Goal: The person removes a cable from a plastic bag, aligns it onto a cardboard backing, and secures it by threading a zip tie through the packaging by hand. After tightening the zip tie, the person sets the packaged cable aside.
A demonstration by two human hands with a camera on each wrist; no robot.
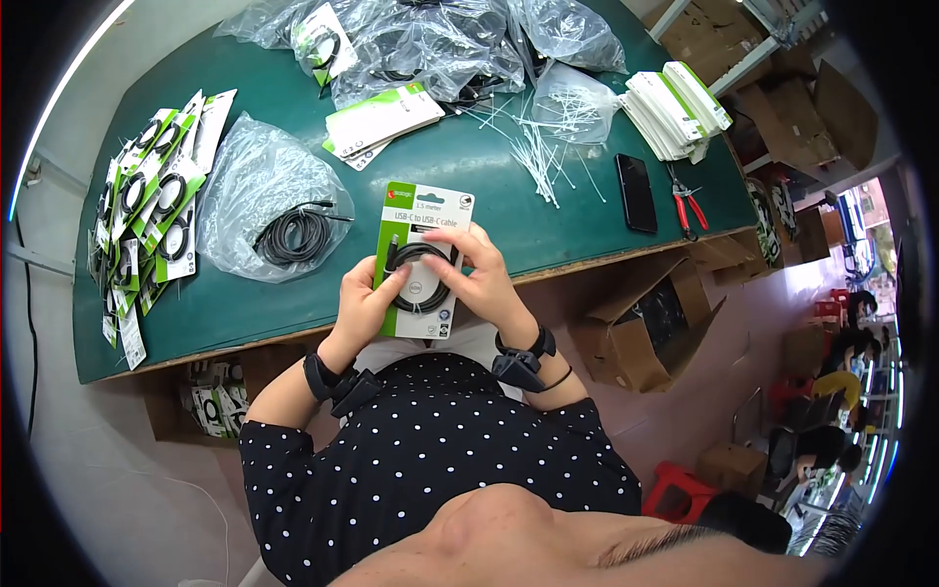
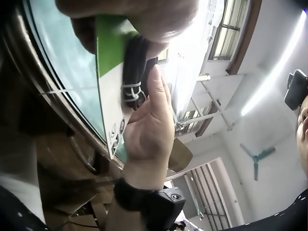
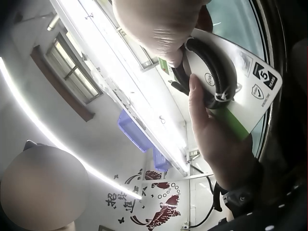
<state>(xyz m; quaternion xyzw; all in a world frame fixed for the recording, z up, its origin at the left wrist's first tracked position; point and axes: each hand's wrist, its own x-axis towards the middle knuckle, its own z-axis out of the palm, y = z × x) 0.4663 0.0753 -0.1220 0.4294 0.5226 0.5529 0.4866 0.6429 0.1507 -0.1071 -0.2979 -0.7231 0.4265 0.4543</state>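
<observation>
Over the table's front edge, both hands hold a green and white USB-C cable packaging card (image 1: 435, 217). A black coiled cable (image 1: 426, 304) lies against its front, bound by a thin white tie (image 2: 131, 86) in the left wrist view. My left hand (image 1: 364, 303) grips the card's left side, thumb on the coil. The right hand (image 1: 483, 278) holds the other side, its thumb pressing on the coil and a finger across the card's upper part. In the right wrist view the cable (image 3: 222, 72) stands out from the card, and the fingers behind the card are hidden.
Left on the green table (image 1: 323, 318) are a pile of carded cables (image 1: 147, 201) and a plastic bag (image 1: 256, 161) with a loose black coil. Behind are blank cards (image 1: 381, 119) and white cable ties (image 1: 536, 161). A phone (image 1: 636, 194) and red-handled cutters (image 1: 689, 207) lie right.
</observation>
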